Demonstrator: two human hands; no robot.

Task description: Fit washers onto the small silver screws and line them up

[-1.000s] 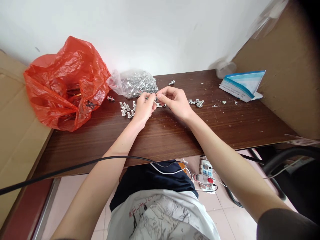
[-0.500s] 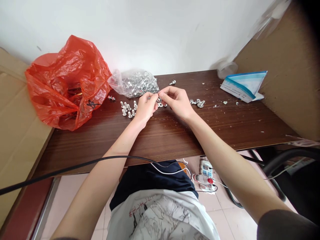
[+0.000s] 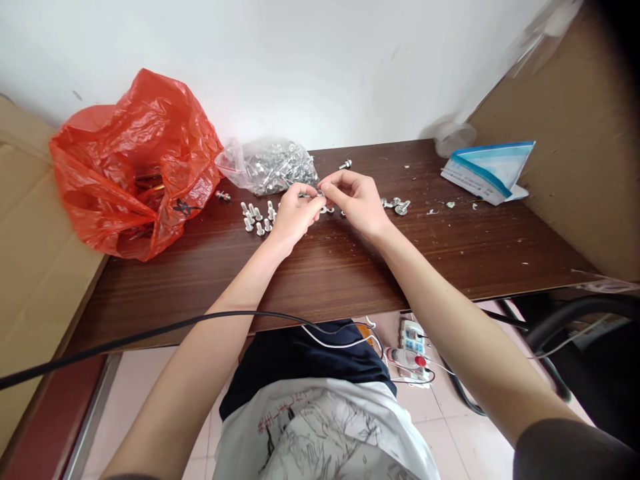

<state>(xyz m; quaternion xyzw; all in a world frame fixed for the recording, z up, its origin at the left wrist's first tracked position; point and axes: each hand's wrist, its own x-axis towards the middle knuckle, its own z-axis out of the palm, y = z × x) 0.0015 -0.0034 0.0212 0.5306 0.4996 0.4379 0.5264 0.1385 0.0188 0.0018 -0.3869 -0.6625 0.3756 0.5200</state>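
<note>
My left hand and my right hand meet above the table, thumbs and forefingers pinched. A small metal fastener sits between the fingertips, mostly covered by them; its exact kind is hard to make out. Just below the fingers lie a few washers, partly hidden. Left of my left hand, several silver bolts stand on their heads in a group. To the right of my right hand lie several bolts with washers on them.
A clear bag of fasteners rests against the wall, beside a red plastic bag. One bolt lies at the back, another assembled bolt near the red bag. A blue-white packet is at right. A black cable crosses in front.
The ring-shaped metal piece seen between my fingertips has tipped and is now more covered. My fingertips have shifted slightly right and closer together.
</note>
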